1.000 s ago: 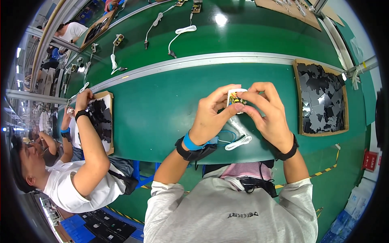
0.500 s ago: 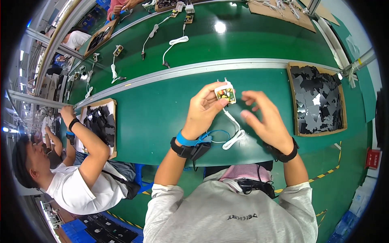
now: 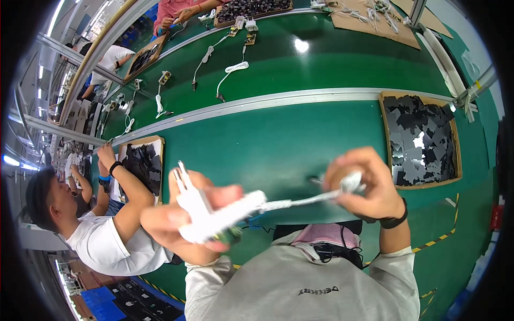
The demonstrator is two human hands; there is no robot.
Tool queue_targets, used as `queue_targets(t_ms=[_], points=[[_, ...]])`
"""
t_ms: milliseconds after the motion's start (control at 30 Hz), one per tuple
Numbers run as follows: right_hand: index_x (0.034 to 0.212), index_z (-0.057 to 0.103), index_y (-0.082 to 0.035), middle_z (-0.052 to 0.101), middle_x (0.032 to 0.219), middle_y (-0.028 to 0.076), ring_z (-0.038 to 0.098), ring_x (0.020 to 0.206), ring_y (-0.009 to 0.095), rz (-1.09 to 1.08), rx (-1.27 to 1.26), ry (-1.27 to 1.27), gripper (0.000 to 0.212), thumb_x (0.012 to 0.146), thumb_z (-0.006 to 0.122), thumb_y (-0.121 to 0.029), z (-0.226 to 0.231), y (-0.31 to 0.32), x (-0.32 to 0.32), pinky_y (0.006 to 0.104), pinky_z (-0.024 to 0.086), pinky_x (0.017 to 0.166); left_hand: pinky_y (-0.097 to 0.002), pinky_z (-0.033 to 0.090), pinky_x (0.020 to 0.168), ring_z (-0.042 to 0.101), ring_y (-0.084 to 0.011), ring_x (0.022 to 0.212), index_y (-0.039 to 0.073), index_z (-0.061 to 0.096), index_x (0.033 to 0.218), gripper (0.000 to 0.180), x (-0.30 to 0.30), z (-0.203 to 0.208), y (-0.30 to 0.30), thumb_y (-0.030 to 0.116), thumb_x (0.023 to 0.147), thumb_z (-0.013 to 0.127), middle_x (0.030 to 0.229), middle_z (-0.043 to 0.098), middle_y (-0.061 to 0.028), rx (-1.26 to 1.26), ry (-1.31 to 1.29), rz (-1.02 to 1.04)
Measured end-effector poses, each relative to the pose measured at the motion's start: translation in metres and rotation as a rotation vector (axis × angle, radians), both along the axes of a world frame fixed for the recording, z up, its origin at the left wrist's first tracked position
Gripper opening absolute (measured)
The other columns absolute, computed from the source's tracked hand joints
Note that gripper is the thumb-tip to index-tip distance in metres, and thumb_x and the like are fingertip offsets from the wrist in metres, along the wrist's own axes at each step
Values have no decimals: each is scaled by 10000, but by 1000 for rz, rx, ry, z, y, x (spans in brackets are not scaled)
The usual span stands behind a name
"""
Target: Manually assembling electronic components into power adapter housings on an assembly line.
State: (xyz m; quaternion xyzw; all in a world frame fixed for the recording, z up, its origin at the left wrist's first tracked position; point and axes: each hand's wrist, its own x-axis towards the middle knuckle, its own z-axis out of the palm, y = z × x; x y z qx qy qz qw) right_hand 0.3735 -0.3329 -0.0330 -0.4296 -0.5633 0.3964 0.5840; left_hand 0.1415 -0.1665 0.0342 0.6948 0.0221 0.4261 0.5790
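Observation:
A white power adapter [image 3: 214, 218] with two plug pins is raised close to me on the left, tilted and blurred. My left hand [image 3: 167, 224] is closed around its casing, and a bit of green circuit board shows at the lower side. From its end a white cable [image 3: 310, 200] stretches right to my right hand [image 3: 372, 184]. That hand's fingers are curled around the bundled part of the cable, with a dark cable end beside the fingertips. Both hands are above the near edge of the green bench [image 3: 241, 144].
Right, a cardboard tray [image 3: 428, 185] holds black sheet pieces [image 3: 420, 125]; a similar tray [image 3: 162, 166] is at left beside a co-worker [image 3: 115, 224]. Beyond a metal rail [image 3: 278, 101], adapters with white cables [image 3: 236, 67] lie on a green belt. Another person's hands [image 3: 187, 14] work at the far side.
My left hand has brought the adapter nearer and to the left, turning its white casing up. My right hand, open and apart before, now grips the cable, which is stretched between both hands.

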Motion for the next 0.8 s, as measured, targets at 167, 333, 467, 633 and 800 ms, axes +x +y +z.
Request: queue_targets(t_ms=[167, 333, 467, 633, 800], points=[[1432, 300, -17, 679, 984, 117, 655, 811, 200, 676, -515, -9, 727, 836, 713, -69, -1, -9, 7, 311, 515, 740, -264, 530, 571, 673, -256, 727, -1, 464, 1218, 396, -4, 4, 6, 95, 874, 635, 1096, 626, -330, -88, 15, 199], [1464, 265, -25, 648, 1066, 119, 645, 875, 216, 66, -355, 33, 728, 868, 672, -113, -6, -16, 29, 304, 509, 770, -308, 530, 782, 649, -247, 957, 22, 350, 1382, 538, 55, -4, 76, 70, 914, 611, 1251, 563, -267, -151, 294, 89], [1441, 333, -30, 492, 1370, 173, 527, 1219, 276, -540, 36, 9, 629, 898, 618, -172, 17, -1, 49, 386, 405, 1030, -391, 393, 1052, 384, -341, 1363, 103, 219, 1514, 700, 117, -21, 147, 150, 934, 608, 1454, 360, -293, 156, 494, 102], [1342, 474, -34, 381, 1476, 182, 361, 1371, 322, -619, -200, -712, 534, 852, 648, -153, 7, -45, 54, 420, 292, 1120, -431, 271, 1138, 279, -416, 1409, 143, 281, 1503, 730, 135, -110, 263, 290, 890, 649, 1525, 271, -258, 635, 1079, 240], [1280, 530, -25, 414, 1449, 185, 399, 1336, 367, -502, -369, -804, 501, 803, 674, -71, 3, -83, 29, 408, 337, 1090, -502, 350, 1083, 345, -409, 1366, 196, 376, 1455, 678, 119, -199, 329, 312, 854, 669, 1509, 359, -148, 647, 1206, 613]])
